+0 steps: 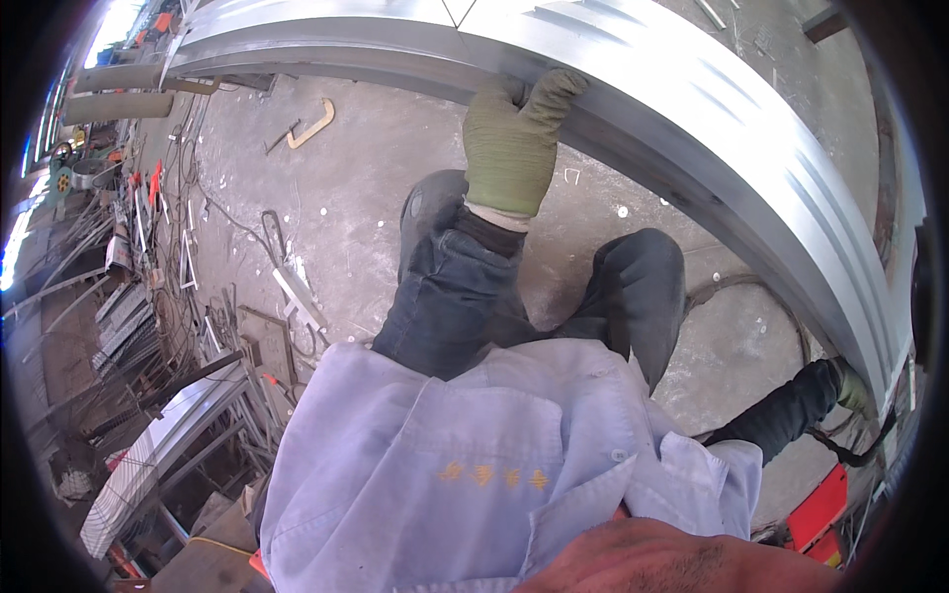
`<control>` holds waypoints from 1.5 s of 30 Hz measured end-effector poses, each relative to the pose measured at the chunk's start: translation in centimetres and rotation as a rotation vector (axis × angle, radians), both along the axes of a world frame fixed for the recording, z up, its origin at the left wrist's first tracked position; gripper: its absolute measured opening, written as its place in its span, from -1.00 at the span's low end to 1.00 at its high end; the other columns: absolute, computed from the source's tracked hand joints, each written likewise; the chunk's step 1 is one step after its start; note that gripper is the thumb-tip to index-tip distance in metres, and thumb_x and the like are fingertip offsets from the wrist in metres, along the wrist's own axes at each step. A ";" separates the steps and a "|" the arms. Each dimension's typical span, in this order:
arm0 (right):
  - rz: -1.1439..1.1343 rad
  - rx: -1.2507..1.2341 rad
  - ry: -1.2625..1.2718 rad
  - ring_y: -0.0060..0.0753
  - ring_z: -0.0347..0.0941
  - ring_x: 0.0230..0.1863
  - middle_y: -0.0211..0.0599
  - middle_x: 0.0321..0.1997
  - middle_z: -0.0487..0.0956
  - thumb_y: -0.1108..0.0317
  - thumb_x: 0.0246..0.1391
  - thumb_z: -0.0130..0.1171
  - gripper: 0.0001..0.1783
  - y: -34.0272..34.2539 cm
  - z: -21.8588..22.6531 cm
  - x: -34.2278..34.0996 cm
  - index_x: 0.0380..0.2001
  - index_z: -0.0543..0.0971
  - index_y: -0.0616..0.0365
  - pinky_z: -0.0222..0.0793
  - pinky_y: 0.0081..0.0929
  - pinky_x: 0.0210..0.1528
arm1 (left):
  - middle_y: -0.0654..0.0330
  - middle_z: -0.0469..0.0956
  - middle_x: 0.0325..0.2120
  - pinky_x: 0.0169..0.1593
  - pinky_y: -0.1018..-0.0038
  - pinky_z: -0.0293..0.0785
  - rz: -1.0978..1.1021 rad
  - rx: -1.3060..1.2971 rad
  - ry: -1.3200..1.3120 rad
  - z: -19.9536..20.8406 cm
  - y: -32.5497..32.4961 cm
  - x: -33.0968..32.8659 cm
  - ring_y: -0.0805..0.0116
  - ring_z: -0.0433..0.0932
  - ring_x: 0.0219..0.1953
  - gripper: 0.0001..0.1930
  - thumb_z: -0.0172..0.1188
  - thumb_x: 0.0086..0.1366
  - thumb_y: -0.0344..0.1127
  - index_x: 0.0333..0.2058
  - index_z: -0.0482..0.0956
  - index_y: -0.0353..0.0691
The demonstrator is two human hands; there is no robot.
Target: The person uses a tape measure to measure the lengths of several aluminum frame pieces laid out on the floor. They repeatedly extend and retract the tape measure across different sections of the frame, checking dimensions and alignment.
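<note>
A long, silvery ribbed metal panel [682,79] arches across the top and right of the view, raised on its near edge. My left hand [512,143], in a green work glove, is closed at this near edge in the upper middle; its fingertips are partly hidden against the metal. Far to the right, my right hand [852,387], also gloved in green, is at the panel's right end. Its fingers are mostly hidden by the bent edge, so their grip cannot be made out.
A yellowish C-shaped clamp [314,127] lies on the concrete floor [366,237] at the upper left. Metal offcuts [297,296] and cables clutter the left side. A pale ribbed metal piece [148,465] rests at the lower left. A red object [819,509] stands at the lower right.
</note>
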State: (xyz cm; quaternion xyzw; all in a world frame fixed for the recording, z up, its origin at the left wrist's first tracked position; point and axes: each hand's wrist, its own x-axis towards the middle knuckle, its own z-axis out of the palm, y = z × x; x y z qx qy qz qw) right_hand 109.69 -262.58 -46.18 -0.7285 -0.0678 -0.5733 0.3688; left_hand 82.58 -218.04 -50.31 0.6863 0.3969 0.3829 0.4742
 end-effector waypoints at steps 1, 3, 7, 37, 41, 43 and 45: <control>-0.004 -0.003 0.002 0.03 0.65 -0.04 0.07 -0.04 0.67 -0.17 0.52 -0.13 -0.27 0.2 0.1 0.5 0.13 0.60 0.40 0.64 -0.04 0.06 | 0.09 0.53 -0.58 -0.30 0.28 0.49 -0.015 -0.007 0.002 0.2 -0.1 0.0 0.27 0.48 -0.46 -0.26 0.45 0.26 0.35 -0.42 0.61 -0.42; 0.001 -0.012 -0.005 0.03 0.66 -0.05 0.07 -0.05 0.67 -0.16 0.52 -0.13 -0.27 0.4 0.3 0.6 0.13 0.60 0.40 0.64 -0.05 0.06 | 0.08 0.53 -0.58 -0.30 0.28 0.49 -0.004 -0.049 -0.011 0.3 0.0 0.1 0.26 0.49 -0.45 -0.26 0.44 0.27 0.35 -0.41 0.61 -0.42; 0.003 -0.021 -0.004 0.02 0.66 -0.06 0.07 -0.06 0.67 -0.15 0.53 -0.13 -0.28 0.5 0.2 0.6 0.12 0.60 0.40 0.65 -0.05 0.04 | 0.10 0.51 -0.59 -0.33 0.29 0.48 -0.005 -0.016 -0.020 -0.4 0.0 -0.1 0.28 0.47 -0.47 -0.26 0.42 0.29 0.34 -0.41 0.60 -0.43; 0.022 -0.059 -0.069 -0.03 0.71 -0.17 0.06 -0.18 0.71 -0.08 0.57 -0.14 -0.32 0.9 1.1 2.0 0.06 0.63 0.43 0.70 -0.12 -0.06 | 0.10 0.69 -0.42 -0.16 0.43 0.66 -0.055 -0.133 -0.053 -0.9 0.8 0.2 0.35 0.68 -0.37 -0.28 0.42 0.32 0.32 -0.23 0.63 -0.44; 0.022 -0.058 -0.068 -0.04 0.72 -0.18 0.06 -0.19 0.72 -0.08 0.58 -0.14 -0.32 0.6 0.8 2.0 0.05 0.63 0.43 0.71 -0.13 -0.08 | 0.10 0.69 -0.42 -0.17 0.44 0.66 -0.063 -0.124 -0.059 -0.3 0.2 0.1 0.36 0.68 -0.34 -0.30 0.42 0.33 0.29 -0.23 0.65 -0.44; 0.033 -0.077 -0.077 -0.04 0.72 -0.19 0.06 -0.20 0.72 -0.07 0.58 -0.14 -0.32 1.2 1.2 2.3 0.05 0.63 0.44 0.71 -0.13 -0.08 | 0.11 0.69 -0.43 -0.16 0.43 0.65 -0.058 -0.167 -0.062 -1.2 0.8 0.1 0.36 0.68 -0.33 -0.31 0.41 0.35 0.28 -0.23 0.65 -0.44; 0.041 -0.075 -0.086 -0.04 0.72 -0.19 0.06 -0.21 0.72 -0.07 0.58 -0.14 -0.33 1.6 1.1 2.1 0.04 0.64 0.44 0.71 -0.14 -0.09 | 0.12 0.69 -0.42 -0.16 0.43 0.66 -0.061 -0.116 -0.074 -1.4 0.9 0.1 0.36 0.69 -0.33 -0.32 0.40 0.36 0.26 -0.22 0.65 -0.45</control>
